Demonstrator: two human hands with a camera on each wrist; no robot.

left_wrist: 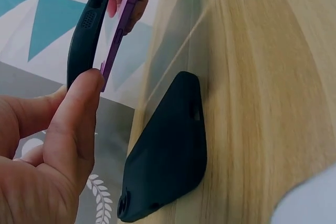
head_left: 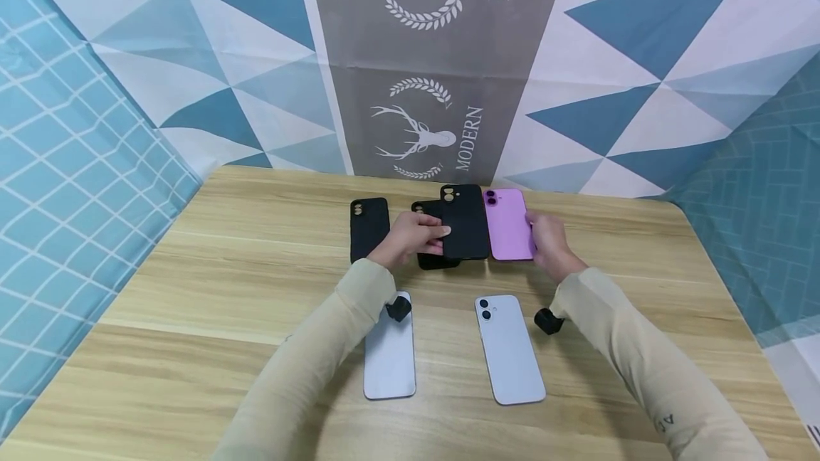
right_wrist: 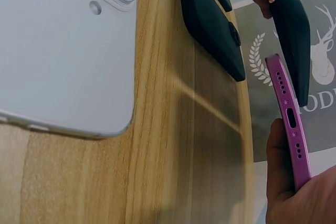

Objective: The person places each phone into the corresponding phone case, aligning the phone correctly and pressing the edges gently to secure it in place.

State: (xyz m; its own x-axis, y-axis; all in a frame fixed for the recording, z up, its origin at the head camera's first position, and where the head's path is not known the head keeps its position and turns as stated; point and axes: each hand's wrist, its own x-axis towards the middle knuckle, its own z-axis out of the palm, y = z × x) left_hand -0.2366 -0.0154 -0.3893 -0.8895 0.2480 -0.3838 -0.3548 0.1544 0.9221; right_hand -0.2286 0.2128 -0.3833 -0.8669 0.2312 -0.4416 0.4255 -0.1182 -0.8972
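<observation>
My left hand point(head_left: 410, 239) pinches a black phone case point(head_left: 466, 225) by its left edge, thumb in front. In the left wrist view the case point(left_wrist: 86, 38) is raised off the table, its speaker and port cut-outs showing at the end. A purple phone point(head_left: 510, 226) is gripped along its right side by my right hand point(head_left: 549, 242). From the right wrist view, the phone point(right_wrist: 291, 121) is also lifted, its charging port end facing the camera. Case and phone stand side by side, very close; whether they touch I cannot tell.
Two more black phone cases lie on the wooden table: one point(head_left: 369, 225) at the left, another point(head_left: 438, 262) partly hidden behind my left hand. Nearer to me lie two white phones, one point(head_left: 389, 365) beneath my left wrist, the other point(head_left: 510, 354) to its right. Patterned cloth point(head_left: 423, 55) hangs behind.
</observation>
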